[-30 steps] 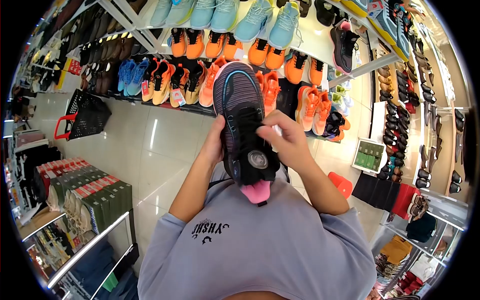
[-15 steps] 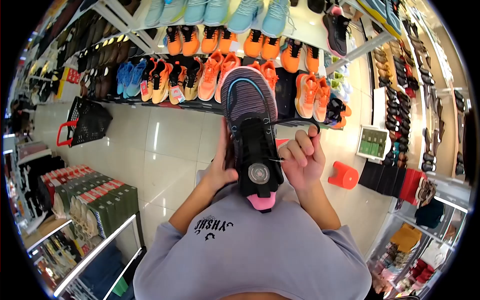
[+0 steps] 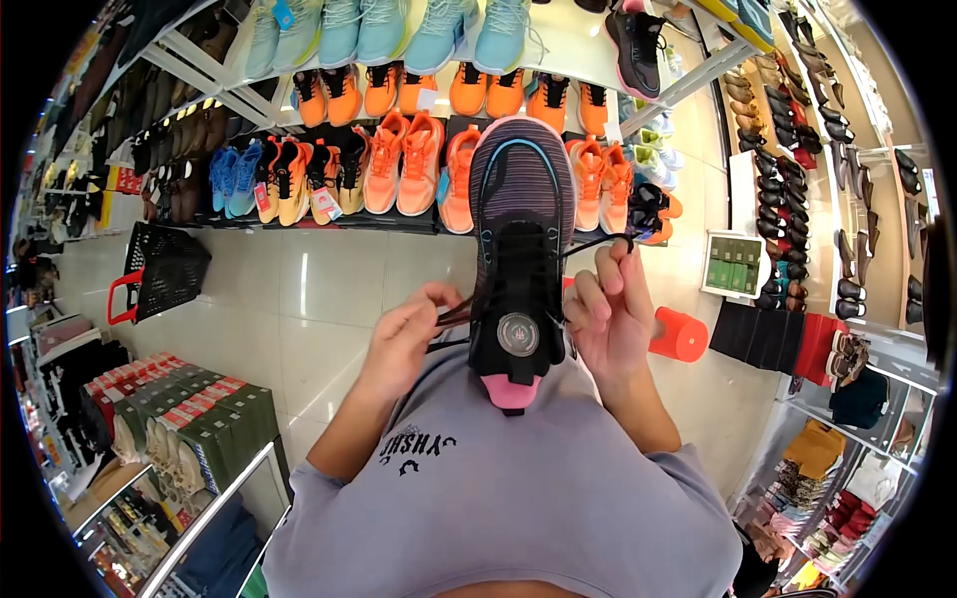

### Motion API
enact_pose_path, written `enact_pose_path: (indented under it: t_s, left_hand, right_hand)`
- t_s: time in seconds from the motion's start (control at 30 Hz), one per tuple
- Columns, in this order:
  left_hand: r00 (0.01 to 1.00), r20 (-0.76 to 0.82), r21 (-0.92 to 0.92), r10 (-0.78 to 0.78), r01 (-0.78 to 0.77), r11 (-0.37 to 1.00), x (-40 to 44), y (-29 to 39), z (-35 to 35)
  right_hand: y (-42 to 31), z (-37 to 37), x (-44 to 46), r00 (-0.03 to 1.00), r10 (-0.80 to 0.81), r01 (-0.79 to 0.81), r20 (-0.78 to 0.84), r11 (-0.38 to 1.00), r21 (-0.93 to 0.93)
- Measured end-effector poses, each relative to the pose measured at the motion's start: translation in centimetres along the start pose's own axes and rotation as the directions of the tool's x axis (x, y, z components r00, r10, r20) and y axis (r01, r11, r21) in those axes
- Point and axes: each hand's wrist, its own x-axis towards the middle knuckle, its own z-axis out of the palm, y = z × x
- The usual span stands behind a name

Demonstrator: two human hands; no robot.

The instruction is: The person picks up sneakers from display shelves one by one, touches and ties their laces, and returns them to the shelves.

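A black sneaker (image 3: 521, 189) with purple-grey stripes, a light blue line around the toe and a pink heel lining is in front of my chest, toe pointing away. A round silver emblem (image 3: 517, 335) shows on its tongue. At the shoe's left side, my left hand (image 3: 404, 334) is closed with thumb and fingers pinched on a dark shoelace (image 3: 455, 315). My right hand (image 3: 613, 314) is closed on the other end of the lace (image 3: 595, 242), which runs taut from the eyelets. What supports the shoe from below is hidden.
A shelf rack (image 3: 553, 50) with light blue and orange sneakers stands ahead. On the left floor are a black basket (image 3: 171, 264) with a red handle and stacked green shoeboxes (image 3: 214, 419). A red stool (image 3: 680, 334) and a framed sign (image 3: 735, 264) are on the right.
My left hand has let go of the shoe's side and now pinches the lace there. My right hand still holds its lace end. The view has shifted slightly.
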Motion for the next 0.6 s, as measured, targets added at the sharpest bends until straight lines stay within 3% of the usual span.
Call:
enact_pose_path:
  t_s: [0.07, 0.13, 0.17, 0.2, 0.23, 0.27, 0.3, 0.33, 0.4, 0.47, 0.53, 0.57, 0.6]
  left_hand:
    - [0.995, 0.089, -0.024, 0.052, -0.050, 0.998, 0.8, 0.7, 0.4]
    - [0.949, 0.236, -0.154, 0.211, -0.178, 0.972, 1.0, 1.5, 1.2]
    - [0.960, 0.209, -0.003, 0.185, -0.189, 0.982, 0.7, 2.2, 1.6]
    - [0.962, 0.205, 0.000, 0.180, -0.184, 0.983, 0.9, 3.2, 2.7]
    - [0.918, 0.267, 0.258, 0.293, -0.361, 0.896, 1.0, 4.3, 4.1]
    - [0.853, 0.360, 0.479, 0.377, -0.516, 0.710, 1.5, 4.7, 5.0]
    - [0.793, 0.465, 0.560, 0.394, -0.608, 0.562, 2.7, 4.1, 5.9]
    - [0.797, 0.458, 0.566, 0.392, -0.602, 0.563, 3.7, 3.7, 6.9]
    - [0.658, 0.629, 0.522, 0.414, -0.752, 0.402, 5.7, 3.4, 8.0]
    - [0.717, 0.559, 0.584, 0.417, -0.697, 0.417, 6.6, 4.1, 7.8]
    - [0.683, 0.346, 0.442, 0.643, -0.724, 0.530, 8.1, 4.6, 7.7]
    - [0.684, 0.338, 0.450, 0.647, -0.721, 0.527, 8.9, 4.5, 7.8]
    - [0.735, 0.174, 0.145, 0.656, -0.678, 0.721, 9.8, 4.3, 8.0]
  right_hand:
    - [-1.3, 0.3, 1.1, 0.997, -0.005, 0.007, -0.078, 1.000, 0.020]
    - [-2.3, 0.5, 2.0, 0.992, 0.086, -0.068, -0.091, 0.980, 0.187]
    - [-2.3, -0.3, 2.2, 0.997, 0.075, -0.074, -0.005, 0.996, 0.055]
    - [-2.4, 0.1, 2.5, 0.984, 0.136, -0.138, -0.112, 0.990, -0.014]
    - [-2.4, 0.8, 2.8, 0.958, 0.227, -0.251, -0.173, 0.959, -0.129]
    - [-2.3, 1.2, 3.2, 0.922, 0.306, -0.360, -0.236, 0.903, -0.236]
    - [-2.1, 1.2, 3.6, 0.911, 0.352, -0.398, -0.214, 0.885, -0.241]
    - [-2.4, 0.6, 4.3, 0.870, 0.457, -0.489, -0.186, 0.847, -0.209]
    - [-3.6, -0.9, 5.9, 0.839, 0.543, -0.537, -0.037, 0.813, -0.224]
    - [-5.7, -0.5, 7.0, 0.825, 0.562, -0.541, 0.061, 0.815, -0.207]
    - [-7.9, 0.1, 8.2, 0.893, 0.448, -0.435, 0.046, 0.884, -0.170]
    - [-8.9, 0.0, 9.0, 0.892, 0.449, -0.430, 0.049, 0.877, -0.213]
    - [-9.7, 0.0, 9.9, 0.891, 0.450, -0.423, 0.056, 0.869, -0.256]
